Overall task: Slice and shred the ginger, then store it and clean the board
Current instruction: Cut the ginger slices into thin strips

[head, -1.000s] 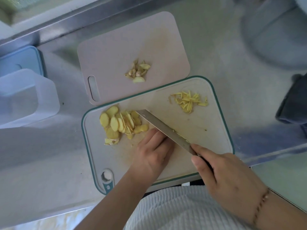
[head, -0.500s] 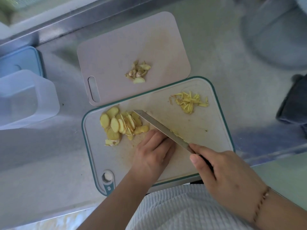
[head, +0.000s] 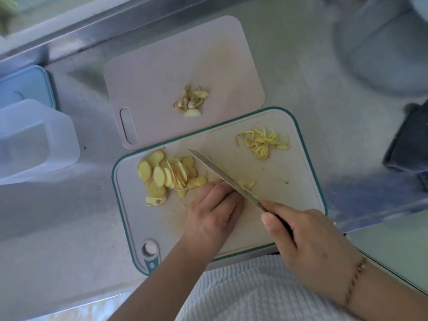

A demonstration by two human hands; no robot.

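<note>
Two boards lie on the steel table (head: 301,77); the teal-rimmed board (head: 289,193) overlaps the pink board (head: 162,66). Right hand (head: 310,242) grips the knife (head: 222,176); left hand (head: 213,212) pins ginger slices (head: 166,174). Shreds (head: 264,142) sit near the far edge.

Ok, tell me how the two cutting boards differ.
The pale pink cutting board is plain-edged with a slot handle; the white teal-rimmed cutting board has a round hole. The pink one holds ginger trimmings; the white one holds slices and shreds. Both are rounded rectangles.
</note>
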